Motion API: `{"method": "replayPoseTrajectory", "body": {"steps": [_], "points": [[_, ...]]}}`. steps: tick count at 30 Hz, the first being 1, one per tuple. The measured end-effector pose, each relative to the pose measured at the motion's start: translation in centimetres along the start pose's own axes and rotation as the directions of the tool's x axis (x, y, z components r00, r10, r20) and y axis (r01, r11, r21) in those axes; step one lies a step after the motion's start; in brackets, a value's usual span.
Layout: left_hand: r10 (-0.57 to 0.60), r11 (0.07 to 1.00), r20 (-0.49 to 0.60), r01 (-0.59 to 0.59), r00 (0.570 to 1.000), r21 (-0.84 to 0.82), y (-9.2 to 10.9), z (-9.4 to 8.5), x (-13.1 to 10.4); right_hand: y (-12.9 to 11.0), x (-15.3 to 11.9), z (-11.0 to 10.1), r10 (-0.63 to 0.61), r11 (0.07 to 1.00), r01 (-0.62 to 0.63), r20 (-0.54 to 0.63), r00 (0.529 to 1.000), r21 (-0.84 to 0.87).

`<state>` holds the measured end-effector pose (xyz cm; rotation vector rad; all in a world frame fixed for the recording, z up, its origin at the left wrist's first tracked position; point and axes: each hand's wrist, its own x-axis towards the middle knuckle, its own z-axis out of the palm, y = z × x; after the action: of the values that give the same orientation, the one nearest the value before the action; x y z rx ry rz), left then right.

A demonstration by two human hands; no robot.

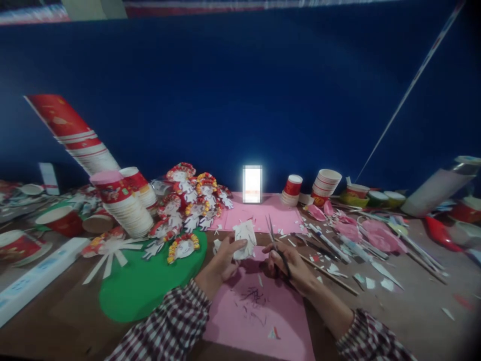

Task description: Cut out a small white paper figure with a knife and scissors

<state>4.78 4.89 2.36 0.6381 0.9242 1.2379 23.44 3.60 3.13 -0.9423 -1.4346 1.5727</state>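
Observation:
My left hand [230,256] pinches a white paper cutout [245,237] between thumb and fingers, above a pink sheet [270,321]. Just to its right, my right hand [287,265] grips a pair of scissors [273,236], blades pointing up and away. The scissors stand apart from the paper. Dark thin scraps [253,296] and a small white and red scrap [274,333] lie on the pink sheet below my hands. Left of my hands, several paper dolls [193,215] with red and yellow trim are piled by a green round sheet [150,286].
Stacked red and white paper cups [122,205] lean at the left, near a long white box [41,278]. More cups [326,185] stand at the back right. Pens [330,243], pink scraps [381,236] and white paper bits [370,283] litter the right. A blue wall [210,95] rises behind.

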Motion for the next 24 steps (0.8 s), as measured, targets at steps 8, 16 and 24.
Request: {"method": "replayPoseTrajectory", "body": {"steps": [8,16,24], "points": [[-0.029,0.998,0.065,0.026,0.997,0.05,-0.7,-1.0,1.2,1.8,0.3,0.0,-0.007,1.0,0.007,0.049,0.999,0.008],[-0.008,0.997,0.038,0.006,0.999,0.075,-0.8,-0.9,1.1,1.4,0.5,0.3,-0.005,1.0,0.004,0.021,1.0,0.008],[-0.016,0.995,0.031,0.013,0.999,0.096,-0.8,-0.9,0.8,2.1,0.7,0.2,0.0,0.999,-0.001,0.029,1.0,0.033]]}}
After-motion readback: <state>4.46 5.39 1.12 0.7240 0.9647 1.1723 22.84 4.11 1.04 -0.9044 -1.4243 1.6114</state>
